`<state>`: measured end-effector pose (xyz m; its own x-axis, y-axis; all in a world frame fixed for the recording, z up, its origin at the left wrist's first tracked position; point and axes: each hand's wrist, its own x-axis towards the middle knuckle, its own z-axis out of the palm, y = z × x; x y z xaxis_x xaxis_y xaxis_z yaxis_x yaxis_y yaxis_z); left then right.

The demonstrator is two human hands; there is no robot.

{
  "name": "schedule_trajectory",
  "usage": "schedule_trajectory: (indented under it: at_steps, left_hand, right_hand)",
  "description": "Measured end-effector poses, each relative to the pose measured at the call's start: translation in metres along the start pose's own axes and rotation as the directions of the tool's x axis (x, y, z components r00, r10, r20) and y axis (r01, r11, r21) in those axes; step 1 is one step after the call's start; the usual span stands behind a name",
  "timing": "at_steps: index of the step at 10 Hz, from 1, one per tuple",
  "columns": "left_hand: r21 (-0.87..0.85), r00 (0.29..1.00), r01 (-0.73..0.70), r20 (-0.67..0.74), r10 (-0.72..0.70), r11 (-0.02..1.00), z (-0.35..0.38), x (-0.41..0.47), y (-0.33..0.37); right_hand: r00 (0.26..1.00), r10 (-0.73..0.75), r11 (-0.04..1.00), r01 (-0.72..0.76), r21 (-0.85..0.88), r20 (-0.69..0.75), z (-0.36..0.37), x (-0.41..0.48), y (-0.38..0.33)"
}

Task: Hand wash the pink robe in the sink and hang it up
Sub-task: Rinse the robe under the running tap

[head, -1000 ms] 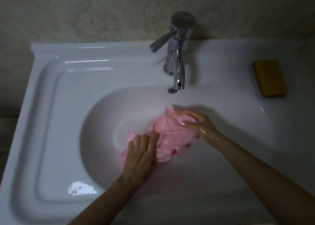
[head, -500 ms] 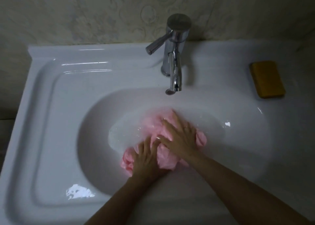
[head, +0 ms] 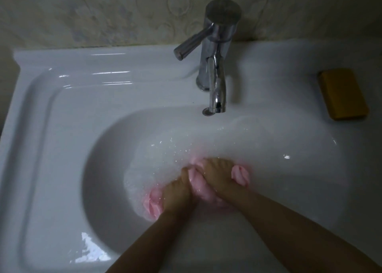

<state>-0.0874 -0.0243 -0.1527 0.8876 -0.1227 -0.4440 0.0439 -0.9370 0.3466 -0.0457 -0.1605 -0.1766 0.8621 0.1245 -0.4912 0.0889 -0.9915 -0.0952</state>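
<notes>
The robe (head: 240, 174), bunched crosswise in the sink (head: 62, 107), was clenched mid-length by left grip (head: 177, 190) and right grip (head: 217, 175), side by side.

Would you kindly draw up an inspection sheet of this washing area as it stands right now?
Surface: white sink, cloudy water with bubbles in the basin, wet glare on the near-left ledge.
Job's things: pink robe bunched up in the water at the near side of the basin.
Clutter: yellow block, soap or sponge, lying on the right ledge.
Hands: left hand and right hand close together, both gripping the robe.
Cables: nothing seen.
Surroundings: chrome tap behind the basin, no stream seen from its spout; patterned wall behind the sink; dim light.
</notes>
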Motion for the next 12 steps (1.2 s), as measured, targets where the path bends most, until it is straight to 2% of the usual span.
schedule_trajectory:
  at_steps: [1, 2, 3, 4, 5, 6, 7, 8, 9, 10, 11, 12]
  left_hand:
    - [0.101, 0.996, -0.011, 0.091, 0.002, 0.995, -0.009, 0.013, 0.001]
    - [0.0, 0.986, -0.001, 0.167, 0.001, 1.0, -0.036, 0.027, 0.003]
    - [-0.116, 0.97, -0.219, 0.082, 0.229, 0.969, -0.073, 0.022, -0.01]
    - [0.005, 0.901, -0.408, 0.16, 0.402, 0.913, -0.108, -0.009, -0.016]
    - [0.005, 0.902, -0.384, 0.217, 0.374, 0.923, -0.115, -0.028, -0.025]
    - [0.226, 0.931, -0.327, -0.087, 0.354, 0.917, -0.095, -0.023, -0.027]
    - [0.306, 0.917, -0.391, 0.054, 0.394, 0.868, -0.049, -0.019, -0.02]
    - [0.271, 0.921, -0.388, 0.069, 0.384, 0.881, -0.018, -0.021, -0.019]
    - [0.246, 0.929, -0.364, 0.02, 0.371, 0.898, -0.005, -0.013, -0.02]
    - [0.18, 0.943, -0.325, -0.008, 0.332, 0.928, -0.003, 0.003, -0.014]
    - [0.183, 0.928, -0.331, -0.114, 0.355, 0.926, 0.0, 0.016, -0.013]
    - [0.25, 0.91, -0.34, -0.155, 0.384, 0.907, 0.008, 0.024, -0.017]
  right_hand:
    - [1.0, -0.004, 0.986, -0.001, 0.168, 0.031, -0.001, 0.0, -0.005]
    - [0.994, 0.103, 0.96, -0.094, 0.263, -0.02, -0.037, -0.001, -0.005]
    - [0.991, 0.114, 0.698, -0.031, 0.716, -0.068, -0.071, -0.014, 0.013]
    - [0.997, -0.068, 0.34, 0.06, 0.939, -0.039, -0.089, -0.045, 0.04]
    - [0.984, -0.095, 0.571, 0.179, 0.801, -0.153, -0.085, -0.079, 0.05]
    - [0.929, -0.112, 0.9, 0.245, 0.36, -0.352, -0.067, -0.093, 0.05]
    - [0.943, -0.22, 0.928, 0.281, 0.244, -0.249, -0.035, -0.083, 0.034]
    - [0.939, -0.267, 0.957, 0.285, 0.053, -0.216, -0.011, -0.07, 0.027]
    - [0.921, -0.251, 0.964, 0.266, 0.012, -0.299, 0.01, -0.058, 0.029]
    - [0.884, -0.218, 0.962, 0.265, 0.059, -0.414, 0.018, -0.045, 0.024]
    - [0.832, -0.212, 0.954, 0.291, 0.077, -0.513, 0.026, -0.032, 0.022]
    - [0.831, -0.194, 0.953, 0.287, 0.103, -0.522, 0.024, -0.022, 0.021]
